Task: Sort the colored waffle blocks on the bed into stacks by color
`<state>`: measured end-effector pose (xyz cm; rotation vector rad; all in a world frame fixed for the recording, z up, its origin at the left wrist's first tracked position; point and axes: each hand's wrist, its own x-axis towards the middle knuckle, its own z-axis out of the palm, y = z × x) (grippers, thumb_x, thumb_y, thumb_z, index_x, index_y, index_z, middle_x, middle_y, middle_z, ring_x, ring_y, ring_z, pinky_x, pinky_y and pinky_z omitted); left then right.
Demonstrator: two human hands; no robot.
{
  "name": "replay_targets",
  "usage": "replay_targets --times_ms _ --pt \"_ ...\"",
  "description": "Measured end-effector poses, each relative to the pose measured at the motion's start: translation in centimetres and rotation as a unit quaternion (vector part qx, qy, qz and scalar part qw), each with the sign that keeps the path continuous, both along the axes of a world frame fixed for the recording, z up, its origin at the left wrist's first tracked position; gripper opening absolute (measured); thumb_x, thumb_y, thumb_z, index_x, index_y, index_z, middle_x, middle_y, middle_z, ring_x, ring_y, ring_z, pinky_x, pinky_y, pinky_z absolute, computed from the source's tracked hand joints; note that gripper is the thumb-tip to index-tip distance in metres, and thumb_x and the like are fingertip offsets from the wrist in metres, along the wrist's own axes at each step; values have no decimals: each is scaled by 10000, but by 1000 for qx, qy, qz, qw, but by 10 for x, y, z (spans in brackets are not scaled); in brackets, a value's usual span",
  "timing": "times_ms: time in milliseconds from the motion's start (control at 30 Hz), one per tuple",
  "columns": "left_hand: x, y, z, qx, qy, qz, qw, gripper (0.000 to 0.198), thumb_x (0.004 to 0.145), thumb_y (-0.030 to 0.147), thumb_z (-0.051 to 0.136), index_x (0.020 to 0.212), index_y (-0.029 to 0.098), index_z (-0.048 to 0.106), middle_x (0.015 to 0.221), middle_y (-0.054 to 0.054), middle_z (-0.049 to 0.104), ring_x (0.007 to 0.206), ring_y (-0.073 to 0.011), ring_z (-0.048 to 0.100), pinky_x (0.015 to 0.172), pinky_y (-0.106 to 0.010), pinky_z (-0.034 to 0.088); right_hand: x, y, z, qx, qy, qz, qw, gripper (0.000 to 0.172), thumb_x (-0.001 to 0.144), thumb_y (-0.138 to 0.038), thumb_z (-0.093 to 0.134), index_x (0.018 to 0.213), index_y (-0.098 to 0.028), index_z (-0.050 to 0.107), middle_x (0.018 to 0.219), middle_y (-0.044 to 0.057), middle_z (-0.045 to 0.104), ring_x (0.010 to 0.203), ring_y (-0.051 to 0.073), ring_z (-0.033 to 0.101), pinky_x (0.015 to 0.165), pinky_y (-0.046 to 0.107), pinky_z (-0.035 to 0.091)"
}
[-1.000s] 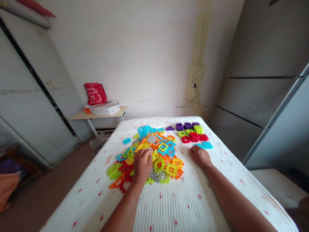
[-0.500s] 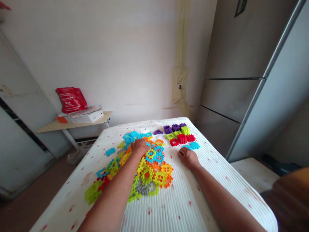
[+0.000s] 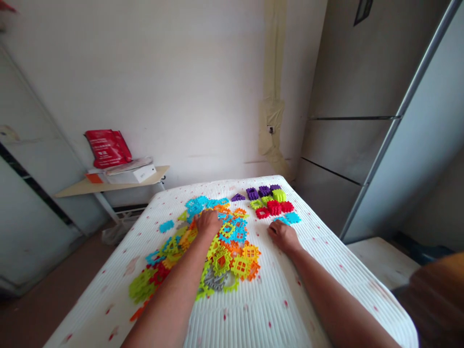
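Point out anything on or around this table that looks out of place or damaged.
One blue piece lies alone on the white cover, left of the mixed pile, as if strayed from it. On the wall, wrinkled tan tape or sheeting surrounds the socket, looking like a makeshift patch.

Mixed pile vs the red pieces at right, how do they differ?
Colour: the mixed pile has many; the red pieces, one.
Spread: the mixed pile sprawls wide; the red pieces form a short row.
Contact: the left hand is over the mixed pile; no hand covers the red pieces.
Shared: toothed edges, white cover beneath.
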<state>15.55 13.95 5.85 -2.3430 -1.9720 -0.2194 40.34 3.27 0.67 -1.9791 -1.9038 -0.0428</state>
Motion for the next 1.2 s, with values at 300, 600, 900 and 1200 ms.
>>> replay_targets --times_ms 300,600,900,1200 --pt "-6 -7 -6 46 -42 -12 998 405 800 499 430 989 243 679 1035 -86 678 1050 -267 557 966 -453 325 1 1 -1 -2 5 2 1000 238 883 -251 421 786 -185 629 845 28 617 722 111 534 595 224 286" --pt "-7 -6 -12 72 -73 -10 995 311 770 352 500 1013 266 675 1019 -62 690 1038 -246 573 999 -451 302 0 0 1 -10 -6 -3 1000 254 891 -254 403 789 -182 625 850 29 615 736 112 538 597 222 287" --pt "-7 -6 -12 94 -91 -9 991 384 736 231 533 1107 262 625 1134 -57 649 1080 -244 550 968 -413 343 0 1 -1 -4 -1 -2 1000 247 887 -256 407 781 -184 619 845 30 615 727 112 538 601 222 296" --pt "-8 -30 13 95 -111 -52 988 456 740 263 579 1193 304 556 1152 -14 639 1114 -217 522 966 -360 338 0 1 -2 26 57 32 998 250 880 -258 391 829 -191 627 867 45 626 775 133 554 669 226 367"
